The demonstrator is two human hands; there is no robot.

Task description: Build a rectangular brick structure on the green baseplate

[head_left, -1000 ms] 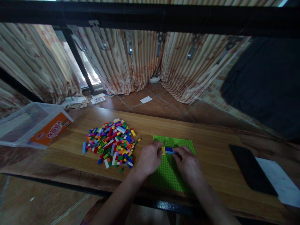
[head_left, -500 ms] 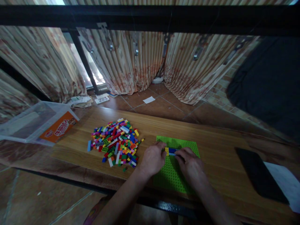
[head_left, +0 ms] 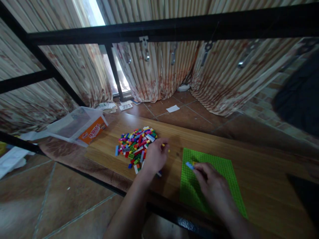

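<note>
My right hand (head_left: 211, 181) is closed in a pinch over the green baseplate (head_left: 224, 166). Held at its fingertips is a small brick assembly, with a light blue brick (head_left: 189, 165) sticking out to the left and a bit of yellow beside it; the fingers cover the rest. At the right side of a heap of loose toy bricks (head_left: 134, 146), my left hand (head_left: 157, 157) reaches in with its thumb and fingers parted. A yellow brick (head_left: 163, 145) shows between those fingers, and I see no grip on it. The left palm hides part of the heap.
A clear plastic box (head_left: 72, 126) with an orange label stands at the left end of the wooden tabletop (head_left: 169, 129). A dark flat object (head_left: 304, 192) lies at the right. Dark metal bars (head_left: 159, 31) cross in front of the curtains.
My left hand has left the assembly and moved left to the brick heap. My right hand now holds the assembly alone, turned at an angle. The view has swung left.
</note>
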